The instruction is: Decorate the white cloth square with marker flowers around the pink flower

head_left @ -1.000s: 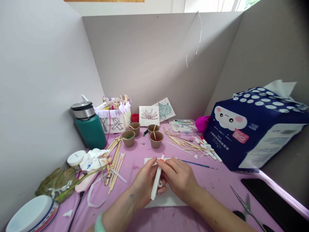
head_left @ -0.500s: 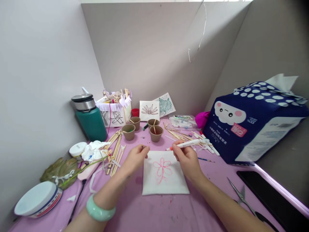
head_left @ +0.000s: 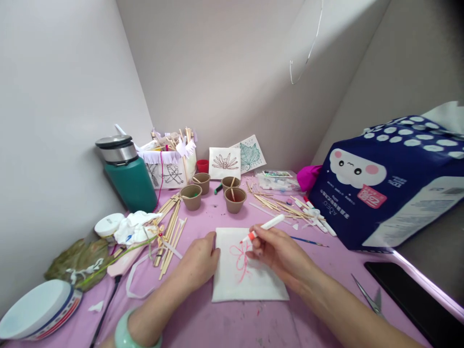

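Note:
A white canvas square (head_left: 226, 287) with a pink flower drawn on it lies flat on the table. My right hand (head_left: 281, 253) is closed around a white felt-tip marker (head_left: 273, 221) with an orange-red tip end. The marker slants over the upper middle of the square, its tip at the drawn petals; I cannot tell if it touches. Part of the flower is hidden behind my right fingers. At the square's left edge, my left hand (head_left: 199, 258) grips with thumb and bent fingers, the other fingertips out of sight.
Brown pots (head_left: 235, 202) with sticks stand behind the square. Left are wooden sticks (head_left: 170, 241), a green bottle (head_left: 130, 179) and a bowl (head_left: 39, 309). Right are a blue tissue pack (head_left: 344, 203), a thin paintbrush (head_left: 310, 241), scissors (head_left: 368, 295) and a black phone (head_left: 413, 299).
My right hand has brought the marker down and left over the flower, turning it steeper. My left hand has moved lower along the square's left edge. The view has shifted slightly.

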A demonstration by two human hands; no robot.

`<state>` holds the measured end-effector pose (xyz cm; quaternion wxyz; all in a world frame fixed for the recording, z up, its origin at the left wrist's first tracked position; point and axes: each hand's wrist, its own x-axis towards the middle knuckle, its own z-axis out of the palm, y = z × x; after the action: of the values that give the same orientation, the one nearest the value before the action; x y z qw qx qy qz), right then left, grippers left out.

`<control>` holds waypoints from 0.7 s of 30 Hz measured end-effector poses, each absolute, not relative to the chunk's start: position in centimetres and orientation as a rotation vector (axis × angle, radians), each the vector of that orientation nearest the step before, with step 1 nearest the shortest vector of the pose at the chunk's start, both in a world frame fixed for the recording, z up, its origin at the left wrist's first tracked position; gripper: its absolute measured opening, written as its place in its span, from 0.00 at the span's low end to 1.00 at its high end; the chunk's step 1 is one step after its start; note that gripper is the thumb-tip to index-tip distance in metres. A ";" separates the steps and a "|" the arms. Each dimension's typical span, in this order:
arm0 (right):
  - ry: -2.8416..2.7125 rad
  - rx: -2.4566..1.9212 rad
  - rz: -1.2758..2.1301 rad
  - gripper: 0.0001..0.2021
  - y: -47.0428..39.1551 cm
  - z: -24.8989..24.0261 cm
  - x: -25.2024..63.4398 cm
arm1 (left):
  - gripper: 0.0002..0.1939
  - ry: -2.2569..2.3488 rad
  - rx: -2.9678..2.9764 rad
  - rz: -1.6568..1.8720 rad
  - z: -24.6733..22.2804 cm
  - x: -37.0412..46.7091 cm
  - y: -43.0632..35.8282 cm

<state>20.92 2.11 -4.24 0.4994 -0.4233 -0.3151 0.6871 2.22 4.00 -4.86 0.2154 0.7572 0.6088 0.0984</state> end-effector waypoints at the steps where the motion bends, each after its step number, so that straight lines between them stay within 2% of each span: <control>1: -0.788 -1.008 1.765 0.13 2.1 -4.2 20.7 | 0.19 1.687 2.103 0.277 -4.9 2.2 4.0; 3: -0.925 -1.031 1.682 0.14 2.3 -4.2 20.6 | 0.19 1.690 2.110 0.289 -5.2 2.2 3.9; 6: -1.107 -1.122 0.889 0.09 3.4 -4.1 21.3 | 0.17 1.698 2.119 0.308 -5.5 2.1 3.9; 7: -1.142 -1.127 0.751 0.09 3.7 -4.0 21.7 | 0.17 1.698 2.119 0.313 -5.5 2.1 3.9; 12: -1.181 -1.152 1.011 0.13 4.9 -3.4 21.8 | 0.16 1.688 2.091 0.343 -5.4 2.0 4.0; 17: -1.159 -1.129 1.072 0.15 5.9 -4.9 20.4 | 0.12 1.686 2.099 0.341 -5.3 2.0 3.8; 21: -1.131 -1.105 1.063 0.15 6.6 -6.5 20.3 | 0.13 1.673 2.133 0.345 -5.3 2.0 3.7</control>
<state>20.27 6.59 -6.46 0.5793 -0.4727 -0.4838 0.4548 2.01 3.68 -5.30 0.2033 0.7642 0.5994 0.1235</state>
